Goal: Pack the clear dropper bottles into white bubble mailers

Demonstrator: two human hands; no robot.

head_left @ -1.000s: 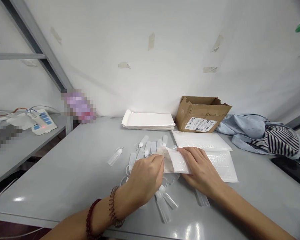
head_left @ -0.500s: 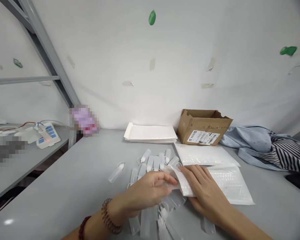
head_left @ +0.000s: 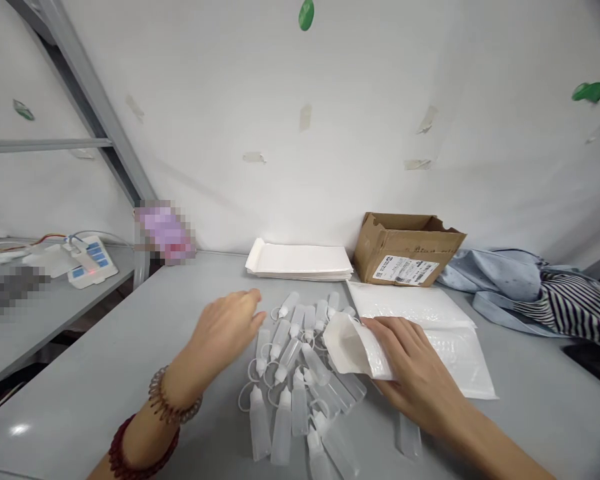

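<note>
My right hand (head_left: 410, 363) grips the open end of a white bubble mailer (head_left: 447, 350) that lies on the grey table (head_left: 130, 347); the mailer's mouth gapes toward the left. My left hand (head_left: 225, 327) hovers over the table with fingers loosely apart, holding nothing, just left of a heap of several small translucent squeeze bottles (head_left: 293, 380) with white caps. One bottle appears to lie under its fingertips, mostly hidden. More bottles lie beneath the mailer and my right wrist.
A second bubble mailer (head_left: 405, 300) lies behind the held one. A stack of white envelopes (head_left: 300, 261) and an open cardboard box (head_left: 405, 250) stand by the wall. Crumpled clothing (head_left: 535, 290) lies at right. A neighbouring table at left holds a device (head_left: 87, 263).
My left hand left the mailer's mouth and swung left and away toward the far bottles. The right hand keeps its hold on the mailer. The view tilted, showing more bottles.
</note>
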